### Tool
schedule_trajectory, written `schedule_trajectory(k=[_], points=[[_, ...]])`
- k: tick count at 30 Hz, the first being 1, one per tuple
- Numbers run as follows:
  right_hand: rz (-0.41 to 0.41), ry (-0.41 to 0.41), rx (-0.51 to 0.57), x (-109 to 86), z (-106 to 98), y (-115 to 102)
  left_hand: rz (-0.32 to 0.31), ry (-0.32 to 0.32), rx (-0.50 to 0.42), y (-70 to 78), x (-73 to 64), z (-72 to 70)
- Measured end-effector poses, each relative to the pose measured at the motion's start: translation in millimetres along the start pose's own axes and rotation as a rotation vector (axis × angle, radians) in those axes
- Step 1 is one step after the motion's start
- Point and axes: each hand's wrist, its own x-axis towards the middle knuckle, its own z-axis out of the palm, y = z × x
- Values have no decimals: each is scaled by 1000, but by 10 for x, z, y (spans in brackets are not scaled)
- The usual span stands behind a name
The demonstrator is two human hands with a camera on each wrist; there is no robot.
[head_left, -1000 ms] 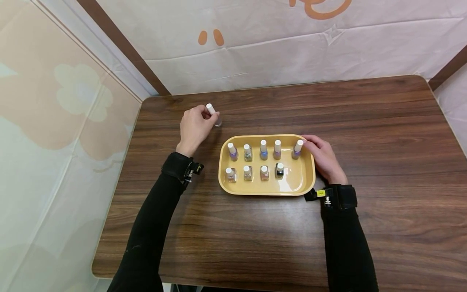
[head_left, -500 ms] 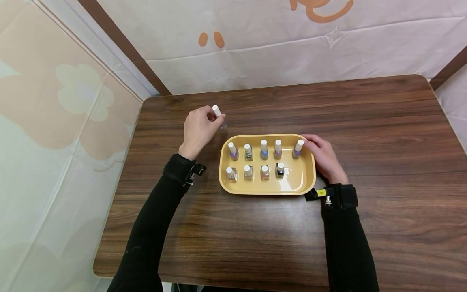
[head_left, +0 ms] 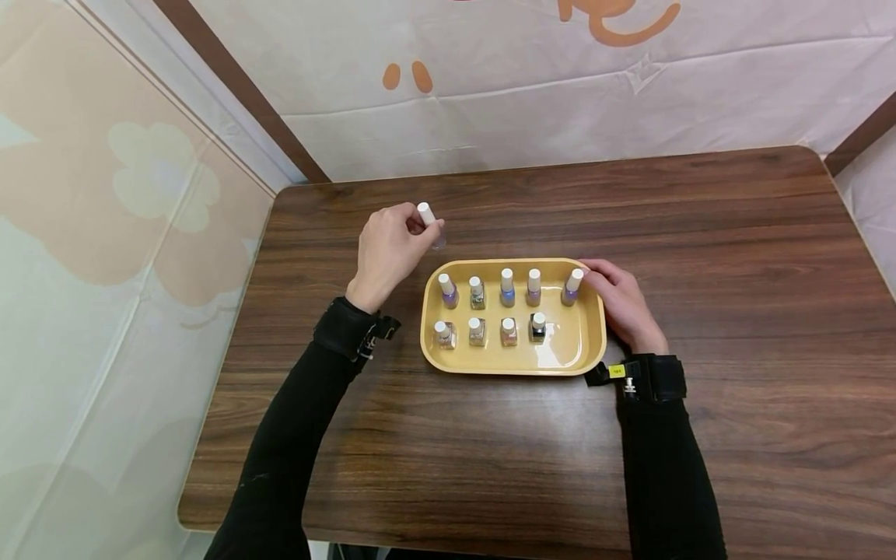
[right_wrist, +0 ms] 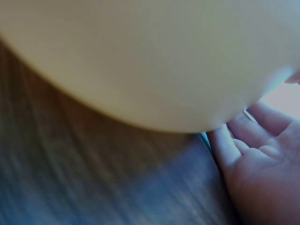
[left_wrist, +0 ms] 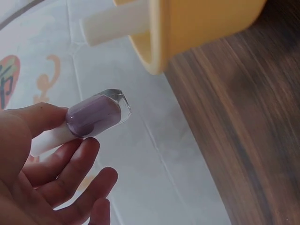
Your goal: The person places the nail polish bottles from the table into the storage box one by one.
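My left hand (head_left: pixel 393 247) pinches a nail polish bottle (left_wrist: pixel 96 115) by its white cap between thumb and fingers, above the table behind the tray's left end. Purple polish shows through its clear glass; in the left wrist view the glass end points toward the upper right. My right hand (head_left: pixel 625 306) holds the yellow tray (head_left: pixel 584 342) at its right end, fingers against the outer wall (right_wrist: pixel 164 70) in the right wrist view. Inside stand several white-capped nail polish bottles in two rows, among them a blue one (head_left: pixel 507 289), a black one (head_left: pixel 537 328) and a purple one (head_left: pixel 571 288).
The tray sits on a brown wood-grain table (head_left: pixel 490 451). Behind the table hangs a pale printed sheet (head_left: pixel 490 117), and a flowered panel (head_left: pixel 140 272) stands on the left. Bare tray floor shows at the front right, beside the black bottle.
The left hand has carried the purple nail polish bottle a short way right and slightly nearer, toward the tray. The right hand and the tray have stayed in place.
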Motion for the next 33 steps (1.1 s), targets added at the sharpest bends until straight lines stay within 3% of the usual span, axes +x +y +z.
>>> schedule_trajectory(k=[20,27,33], points=[[-12,7,29,8,7,13,136,-29,19,390,-167,-85],[-27,0,101,21,-2,13,177,-35,9,507,-229,-73],[-28,7,69,37,8,15,213,-35,-6,587,-284,-55]])
